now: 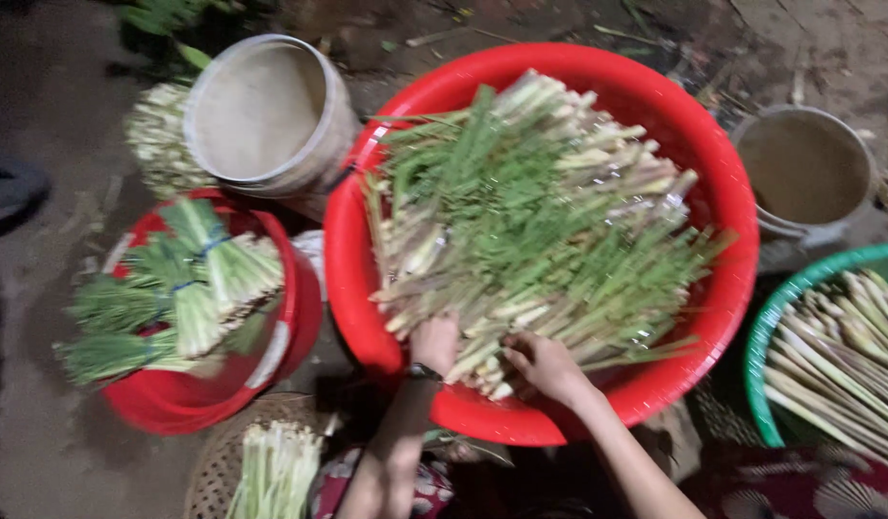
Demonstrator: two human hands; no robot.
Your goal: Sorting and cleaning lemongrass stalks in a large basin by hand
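Note:
A big red basin (723, 207) is heaped with cut lemongrass stalks (530, 221), pale at the base and green at the tips. My left hand (434, 343), with a watch on the wrist, grips stalk ends at the near edge of the heap. My right hand (543, 365) reaches into the stalks just to its right, fingers curled around a few pale ends.
A smaller red bucket (280, 327) at left holds tied lemongrass bundles (175, 298). Two buckets of murky water stand behind, one pale (261, 115) and one grey (804, 168). A green basket (780, 308) of stalks sits at right; a woven basket (223, 461) with stalks lies near.

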